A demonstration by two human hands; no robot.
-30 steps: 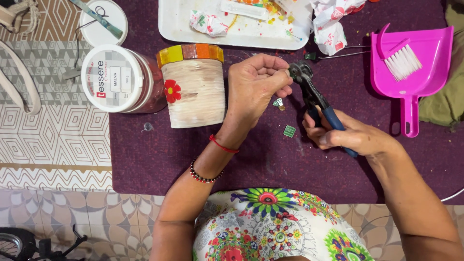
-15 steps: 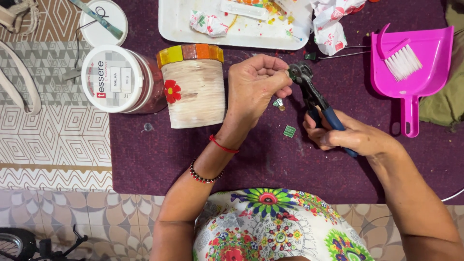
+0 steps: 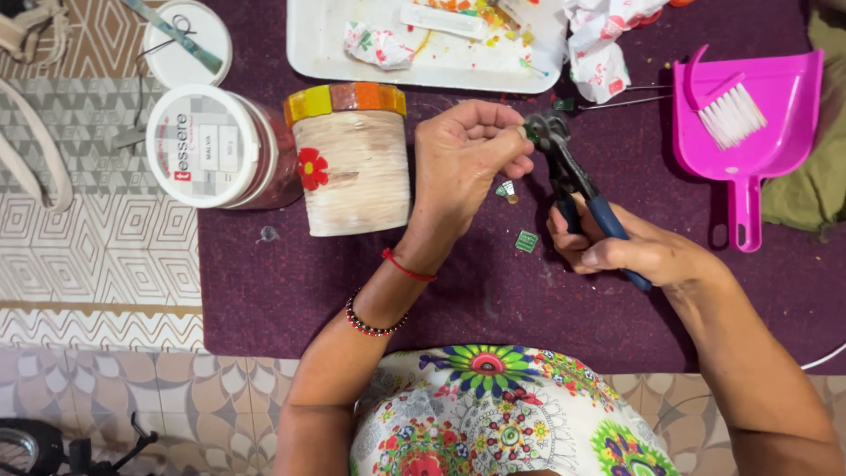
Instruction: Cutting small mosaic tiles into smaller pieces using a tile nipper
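My right hand (image 3: 630, 249) grips the blue handles of a pair of tile nippers (image 3: 568, 172), whose jaws point up and left. My left hand (image 3: 463, 163) pinches a small green tile piece (image 3: 530, 132) right at those jaws. Two small green tile bits (image 3: 526, 241) lie on the purple cloth (image 3: 493, 300) below the tool. Left of my left hand a pot (image 3: 352, 159) lies on its side, with a rim of yellow and orange mosaic tiles and a red flower on its wall.
A white-lidded jar (image 3: 207, 145) lies left of the pot, with a round white lid and scissors (image 3: 185, 40) above it. A white tray (image 3: 432, 44) with scraps sits at the top. A crumpled wrapper (image 3: 604, 48) and a pink dustpan with brush (image 3: 749, 115) lie at right.
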